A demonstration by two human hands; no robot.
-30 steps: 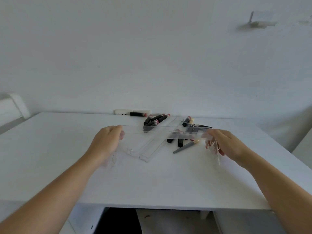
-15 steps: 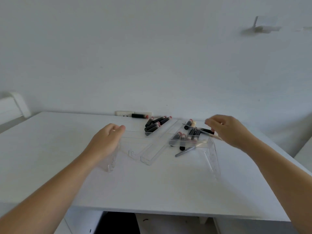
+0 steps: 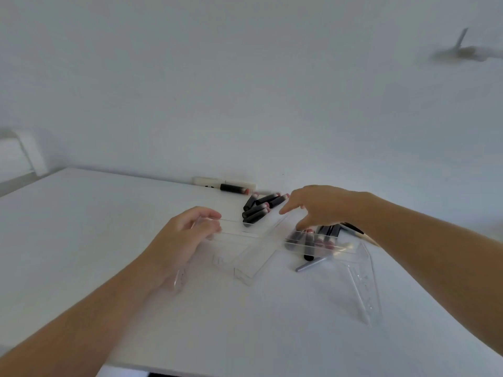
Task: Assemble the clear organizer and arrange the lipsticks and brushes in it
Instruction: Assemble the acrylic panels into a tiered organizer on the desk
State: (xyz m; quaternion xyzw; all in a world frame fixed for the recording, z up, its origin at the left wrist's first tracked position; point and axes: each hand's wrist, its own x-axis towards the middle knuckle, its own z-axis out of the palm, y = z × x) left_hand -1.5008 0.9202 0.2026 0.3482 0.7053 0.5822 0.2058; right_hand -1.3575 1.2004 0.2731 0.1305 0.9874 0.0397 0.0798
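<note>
Left hand (image 3: pixel 187 235) pinches the clear organizer (image 3: pixel 272 240) frame's end, bracing it upright on the counter (image 3: pixel 81 227); right hand (image 3: pixel 321 208), fingers spread and empty, reaches toward the lipsticks (image 3: pixel 258 206).

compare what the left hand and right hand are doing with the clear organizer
The left hand is curled around the left end of the clear organizer, gripping it; the right hand is open, fingers spread, holding nothing. The left hand sits nearer the camera; the right hand reaches farther back, toward the lipsticks. Both are bare and above the white table.
</note>
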